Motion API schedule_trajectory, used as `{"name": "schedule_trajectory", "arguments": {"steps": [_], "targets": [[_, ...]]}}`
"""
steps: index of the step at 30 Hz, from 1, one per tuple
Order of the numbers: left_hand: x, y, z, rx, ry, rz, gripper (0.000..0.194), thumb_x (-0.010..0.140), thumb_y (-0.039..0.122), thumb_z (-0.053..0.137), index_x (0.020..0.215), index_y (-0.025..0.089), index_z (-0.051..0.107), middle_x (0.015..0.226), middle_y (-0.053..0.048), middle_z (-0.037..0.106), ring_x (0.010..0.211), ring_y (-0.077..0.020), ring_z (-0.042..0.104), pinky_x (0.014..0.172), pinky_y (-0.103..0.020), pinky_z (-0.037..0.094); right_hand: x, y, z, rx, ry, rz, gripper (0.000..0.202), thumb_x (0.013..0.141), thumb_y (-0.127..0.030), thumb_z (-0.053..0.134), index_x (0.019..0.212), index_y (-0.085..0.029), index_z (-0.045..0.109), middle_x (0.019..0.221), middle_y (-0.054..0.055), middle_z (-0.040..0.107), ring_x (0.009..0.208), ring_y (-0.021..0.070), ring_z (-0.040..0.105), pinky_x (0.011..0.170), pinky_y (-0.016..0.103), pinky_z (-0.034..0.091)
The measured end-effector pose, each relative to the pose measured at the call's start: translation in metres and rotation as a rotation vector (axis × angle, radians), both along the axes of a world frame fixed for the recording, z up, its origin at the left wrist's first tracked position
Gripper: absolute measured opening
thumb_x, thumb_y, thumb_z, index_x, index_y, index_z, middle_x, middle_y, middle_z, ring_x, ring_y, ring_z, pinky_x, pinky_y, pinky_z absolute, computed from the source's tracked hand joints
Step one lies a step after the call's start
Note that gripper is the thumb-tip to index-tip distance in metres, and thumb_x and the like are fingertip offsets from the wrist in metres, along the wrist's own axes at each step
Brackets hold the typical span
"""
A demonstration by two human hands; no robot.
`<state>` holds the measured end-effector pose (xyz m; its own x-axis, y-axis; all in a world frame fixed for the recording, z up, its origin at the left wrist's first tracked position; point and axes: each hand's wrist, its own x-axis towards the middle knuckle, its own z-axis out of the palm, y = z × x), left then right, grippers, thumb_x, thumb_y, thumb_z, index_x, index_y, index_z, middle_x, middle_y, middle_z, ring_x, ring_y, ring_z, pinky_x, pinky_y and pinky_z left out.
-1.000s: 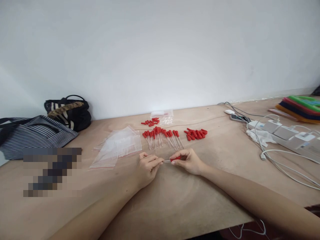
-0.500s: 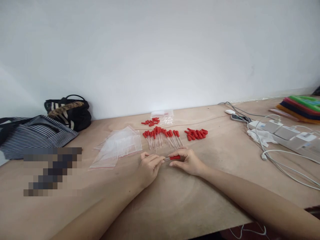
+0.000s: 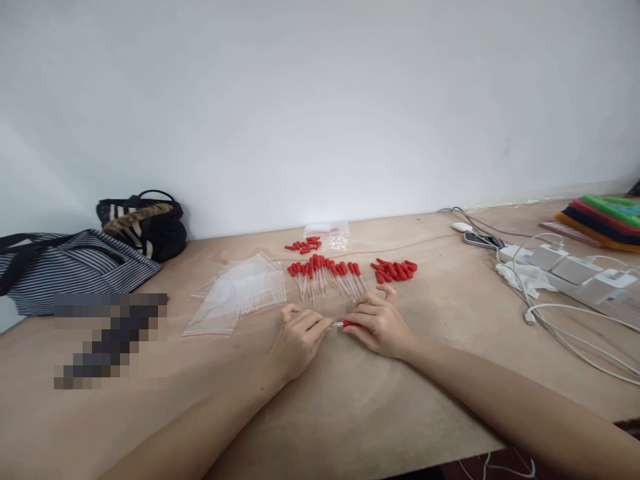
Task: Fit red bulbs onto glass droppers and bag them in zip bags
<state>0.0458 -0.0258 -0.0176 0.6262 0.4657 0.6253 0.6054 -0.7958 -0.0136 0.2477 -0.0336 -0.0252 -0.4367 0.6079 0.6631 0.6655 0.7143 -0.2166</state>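
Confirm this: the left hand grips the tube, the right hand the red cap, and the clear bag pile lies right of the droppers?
Not quite: the head view shows the bag pile left of the droppers. The left hand does grip the tube, the right hand the red cap.

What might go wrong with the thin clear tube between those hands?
The thin clear tube might slip or bend between the left hand and the right hand, which holds the slim red cap at its end. The right hand might also nudge the red-capped clear tubes just beyond.
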Motion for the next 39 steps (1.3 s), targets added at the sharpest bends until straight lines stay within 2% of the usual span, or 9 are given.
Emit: {"name": "schedule_trajectory", "arguments": {"steps": [7, 19, 26, 29, 32, 35, 39], "targets": [[0.0, 0.001, -0.001, -0.057, -0.045, -0.021, 0.02, 0.088, 0.018, 0.041, 0.084, 0.021, 0.061, 0.068, 0.003, 0.065, 0.06, -0.012, 0.055, 0.07, -0.033, 0.022, -0.005, -0.001, 0.0, -0.029, 0.02, 0.02, 0.017, 0.083, -0.027, 0.05, 0.076, -0.019, 0.063, 0.064, -0.001, 0.063, 0.075, 0.0139, 0.054, 0.089, 0.04, 0.014], [0.0, 0.001, 0.0, -0.081, -0.066, -0.014, 0.022, 0.089, 0.019, 0.04, 0.084, 0.02, 0.061, 0.068, 0.003, 0.065, 0.06, -0.0105, 0.056, 0.071, -0.033, 0.024, -0.007, 0.005, -0.004, 0.01, 0.021, 0.057, 0.017, 0.083, -0.028, 0.05, 0.078, -0.021, 0.064, 0.067, -0.001, 0.064, 0.077, 0.014, 0.054, 0.089, 0.04, 0.013], [-0.006, 0.008, 0.0, -0.142, -0.01, -0.071, 0.019, 0.089, 0.023, 0.042, 0.091, 0.019, 0.06, 0.078, -0.001, 0.064, 0.071, -0.0134, 0.055, 0.071, -0.03, 0.034, -0.001, 0.01, -0.001, -0.006, -0.015, 0.009, 0.016, 0.083, -0.033, 0.052, 0.085, -0.024, 0.064, 0.073, -0.002, 0.067, 0.081, 0.0145, 0.054, 0.091, 0.041, 0.012], [-0.006, 0.008, 0.004, -0.157, 0.007, -0.059, 0.02, 0.088, 0.023, 0.042, 0.087, 0.018, 0.061, 0.073, -0.003, 0.06, 0.069, -0.0149, 0.052, 0.066, -0.028, 0.038, 0.005, 0.01, 0.002, -0.014, 0.027, 0.018, 0.023, 0.079, -0.041, 0.056, 0.093, -0.024, 0.063, 0.077, 0.0, 0.068, 0.082, 0.0157, 0.054, 0.091, 0.041, 0.014], [-0.007, 0.007, 0.006, -0.173, -0.066, -0.046, 0.023, 0.088, 0.023, 0.04, 0.087, 0.016, 0.062, 0.069, -0.003, 0.056, 0.067, -0.0146, 0.051, 0.063, -0.026, 0.041, 0.013, 0.01, 0.005, -0.041, 0.03, -0.007, 0.037, 0.073, -0.047, 0.059, 0.1, -0.022, 0.06, 0.086, 0.003, 0.067, 0.084, 0.0182, 0.054, 0.089, 0.04, 0.019], [-0.009, 0.008, 0.008, -0.232, -0.133, 0.011, 0.023, 0.088, 0.023, 0.039, 0.086, 0.016, 0.061, 0.07, -0.003, 0.056, 0.065, -0.0136, 0.053, 0.061, -0.025, 0.043, 0.024, 0.013, 0.006, -0.069, 0.052, -0.108, 0.035, 0.075, -0.045, 0.058, 0.101, -0.021, 0.059, 0.089, 0.005, 0.067, 0.083, 0.0196, 0.054, 0.087, 0.04, 0.023], [-0.006, 0.018, 0.02, -0.452, -0.145, 0.227, 0.018, 0.084, 0.023, 0.044, 0.08, 0.017, 0.061, 0.071, -0.002, 0.061, 0.063, -0.0133, 0.057, 0.058, -0.023, 0.043, 0.037, 0.022, 0.004, -0.093, 0.148, -0.268, 0.024, 0.077, -0.038, 0.056, 0.093, -0.021, 0.061, 0.086, 0.005, 0.067, 0.085, 0.0215, 0.055, 0.085, 0.04, 0.026]]}}
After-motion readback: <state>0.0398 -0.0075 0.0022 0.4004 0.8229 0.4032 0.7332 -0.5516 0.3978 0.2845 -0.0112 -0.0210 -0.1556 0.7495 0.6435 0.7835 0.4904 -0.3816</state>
